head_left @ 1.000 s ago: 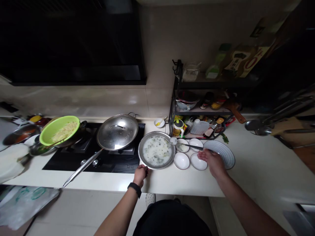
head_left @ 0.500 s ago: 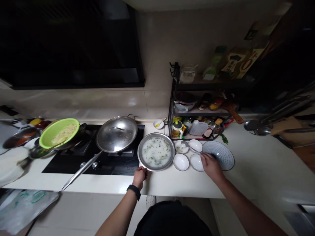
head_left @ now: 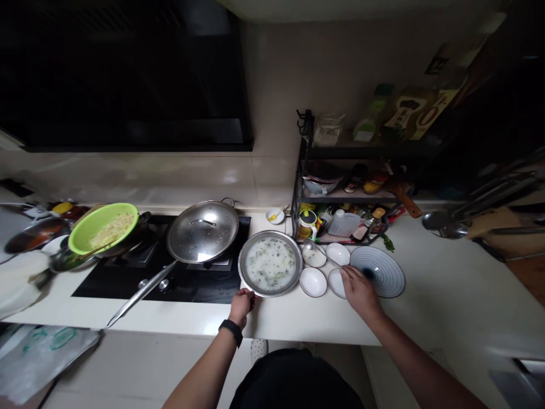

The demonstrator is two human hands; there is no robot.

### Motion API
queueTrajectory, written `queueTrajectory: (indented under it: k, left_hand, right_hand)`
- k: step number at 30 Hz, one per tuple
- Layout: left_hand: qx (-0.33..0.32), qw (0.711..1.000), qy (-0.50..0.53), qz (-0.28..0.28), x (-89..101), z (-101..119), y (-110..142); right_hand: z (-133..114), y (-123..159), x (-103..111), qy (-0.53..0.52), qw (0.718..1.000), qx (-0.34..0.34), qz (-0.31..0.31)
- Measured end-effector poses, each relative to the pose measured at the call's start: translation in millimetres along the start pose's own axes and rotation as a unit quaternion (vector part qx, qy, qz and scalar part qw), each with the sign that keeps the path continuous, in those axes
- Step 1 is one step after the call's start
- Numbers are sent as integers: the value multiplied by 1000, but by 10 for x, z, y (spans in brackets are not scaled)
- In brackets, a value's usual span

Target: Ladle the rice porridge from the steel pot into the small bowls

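The steel basin [head_left: 243,263] of milky soup [head_left: 271,261] stands on the counter [head_left: 283,318], beside the right edge of the stove [head_left: 196,289] and nearer the counter's front edge than its back. The left hand [head_left: 242,305] seems to pinch the basin's near-left rim, though its fingertips are partly hidden. The right hand [head_left: 361,289] has its fingers closed around the handle of a ladle [head_left: 310,245], whose head is at the far rim of the back-left bowl [head_left: 320,264]; whether they touch is unclear. That bowl holds some soup. The back-right bowl [head_left: 338,254], front-left bowl [head_left: 313,282] and front-right bowl [head_left: 336,283], partly covered by the hand, show no soup. The ladling therefore looks barely begun: one bowl served, three unserved, plenty left in the basin.
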State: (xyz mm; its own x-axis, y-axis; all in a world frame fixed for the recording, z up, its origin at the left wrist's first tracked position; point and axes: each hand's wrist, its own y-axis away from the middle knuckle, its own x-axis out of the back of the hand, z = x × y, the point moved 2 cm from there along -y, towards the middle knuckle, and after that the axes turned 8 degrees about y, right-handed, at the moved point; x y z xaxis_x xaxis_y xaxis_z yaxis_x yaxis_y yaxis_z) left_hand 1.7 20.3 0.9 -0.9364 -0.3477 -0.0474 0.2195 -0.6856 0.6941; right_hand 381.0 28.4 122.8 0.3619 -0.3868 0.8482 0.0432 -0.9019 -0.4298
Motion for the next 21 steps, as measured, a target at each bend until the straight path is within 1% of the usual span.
queueTrajectory:
  k: [2, 4, 8, 11, 15, 17, 18, 20, 21]
  left_hand:
    - [-1, 1000, 2, 1, -2, 0, -1]
    - [-2, 1000, 3, 1, -3, 0, -1]
    - [-5, 1000, 3, 0, -3, 2, 8]
    - [-5, 1000, 3, -1, -4, 10, 19]
    - [-2, 1000, 4, -3, -9, 19, 23]
    - [0, 1000, 6, -2, -11, 20, 19]
    - [1, 1000, 7, -1, -11, 19, 17]
    - [3, 1000, 9, 1, -11, 16, 13]
    - [3, 1000, 9, 2, -11, 16, 12]
  right_hand:
    - [-101, -40, -19, -55, 997, -50, -6]
    - [-216, -68, -73, -92, 993, -68, -23]
    - [-436, -106, -250, -111, 992, -35, -55]
    - [-543, -133, -393, -110, 990, -16, -89]
    - [-590, -136, -537, -118, 986, -26, -116]
    - [-580, -114, -604, -134, 982, -56, -124]
    - [-568, -99, -639, -147, 977, -83, -128]
    - [-539, -67, -711, -188, 959, -159, -139]
    - [-524, -54, -744, -214, 945, -204, -143]
